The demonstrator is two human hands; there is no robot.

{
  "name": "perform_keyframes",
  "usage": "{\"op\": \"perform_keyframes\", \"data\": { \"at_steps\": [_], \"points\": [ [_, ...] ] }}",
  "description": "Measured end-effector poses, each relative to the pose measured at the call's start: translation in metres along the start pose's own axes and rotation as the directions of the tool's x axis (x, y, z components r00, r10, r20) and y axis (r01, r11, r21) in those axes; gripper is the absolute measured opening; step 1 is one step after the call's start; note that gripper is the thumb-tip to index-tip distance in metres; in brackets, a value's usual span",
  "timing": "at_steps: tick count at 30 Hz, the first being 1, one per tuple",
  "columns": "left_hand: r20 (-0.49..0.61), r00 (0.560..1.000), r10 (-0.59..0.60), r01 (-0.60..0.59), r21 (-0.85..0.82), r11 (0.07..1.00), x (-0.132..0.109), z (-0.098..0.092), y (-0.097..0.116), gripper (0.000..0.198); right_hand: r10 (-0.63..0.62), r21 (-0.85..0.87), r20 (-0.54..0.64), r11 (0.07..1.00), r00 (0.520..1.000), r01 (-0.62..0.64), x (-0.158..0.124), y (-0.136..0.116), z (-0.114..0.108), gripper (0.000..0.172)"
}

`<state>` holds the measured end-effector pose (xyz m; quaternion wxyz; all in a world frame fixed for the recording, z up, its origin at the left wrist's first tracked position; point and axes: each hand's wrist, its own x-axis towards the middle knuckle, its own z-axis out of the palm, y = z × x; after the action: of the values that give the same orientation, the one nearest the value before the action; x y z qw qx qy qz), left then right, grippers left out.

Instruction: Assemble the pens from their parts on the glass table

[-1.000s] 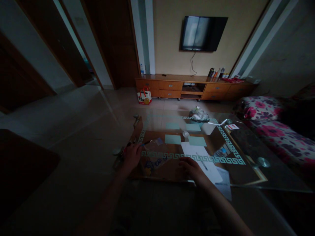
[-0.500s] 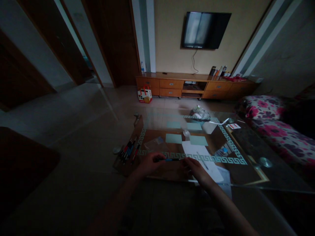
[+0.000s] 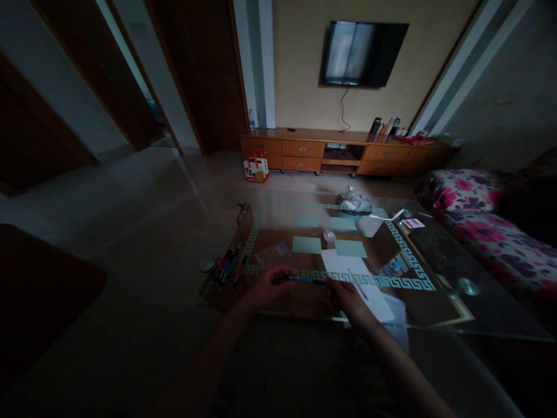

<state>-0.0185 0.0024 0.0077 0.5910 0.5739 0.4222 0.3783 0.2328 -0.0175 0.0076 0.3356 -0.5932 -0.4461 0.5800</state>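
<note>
Over the near edge of the glass coffee table [image 3: 435, 302], both my hands hold one blue pen [image 3: 304, 280] level between them. My left hand [image 3: 266, 287] is closed round its left end. My right hand [image 3: 346, 297] pinches its right end. Several more pens [image 3: 226, 267] lie in a row at the table's left end. A sheet of white paper [image 3: 348, 267] with another pen [image 3: 359, 288] on it lies just right of my hands. A small clear plastic bag [image 3: 272, 253] sits behind my left hand.
Light green sticky notes [image 3: 307, 244] lie mid-table, a crumpled plastic bag [image 3: 352, 200] at the far edge. A floral sofa [image 3: 487, 223] stands to the right. A wooden TV cabinet [image 3: 343, 152] and wall TV [image 3: 363, 53] are beyond. A gift bag [image 3: 256, 168] stands on the floor.
My left hand took a blue pen from the row at the table's left end and brought it to the middle. My right hand came to grip its other end. The pen rose slightly.
</note>
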Motion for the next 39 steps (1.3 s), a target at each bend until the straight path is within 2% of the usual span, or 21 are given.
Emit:
{"op": "perform_keyframes", "data": {
  "at_steps": [4,10,15,23,32,39],
  "points": [
    [0.007,1.000,-0.023,0.023,-0.044,0.999,0.001,0.000,0.003,0.037,0.045,0.044,0.022,0.998,0.999,-0.046,-0.005,-0.006,-0.001,0.051],
    [-0.021,0.999,-0.037,0.037,0.009,0.999,0.003,0.000,0.001,0.036,0.075,0.045,-0.001,0.996,0.997,-0.075,-0.008,-0.012,0.002,0.049],
    [-0.040,0.998,-0.054,0.055,0.035,0.998,0.001,0.001,0.002,0.036,0.008,-0.026,-0.005,1.000,1.000,-0.008,-0.008,-0.010,0.001,0.050],
    [-0.018,1.000,0.024,-0.020,0.185,0.983,-0.002,0.000,0.005,0.042,-0.085,-0.072,-0.013,0.994,0.996,0.084,-0.002,0.003,0.000,0.053],
    [-0.030,0.999,-0.045,0.048,0.117,0.992,-0.002,0.002,0.007,0.051,-0.116,-0.150,-0.015,0.982,0.993,0.112,-0.009,-0.006,0.002,0.053],
    [-0.060,0.991,-0.116,0.123,0.140,0.982,-0.001,0.001,0.004,0.060,-0.130,-0.167,0.004,0.978,0.991,0.129,-0.009,-0.003,0.000,0.053]
  ]
}}
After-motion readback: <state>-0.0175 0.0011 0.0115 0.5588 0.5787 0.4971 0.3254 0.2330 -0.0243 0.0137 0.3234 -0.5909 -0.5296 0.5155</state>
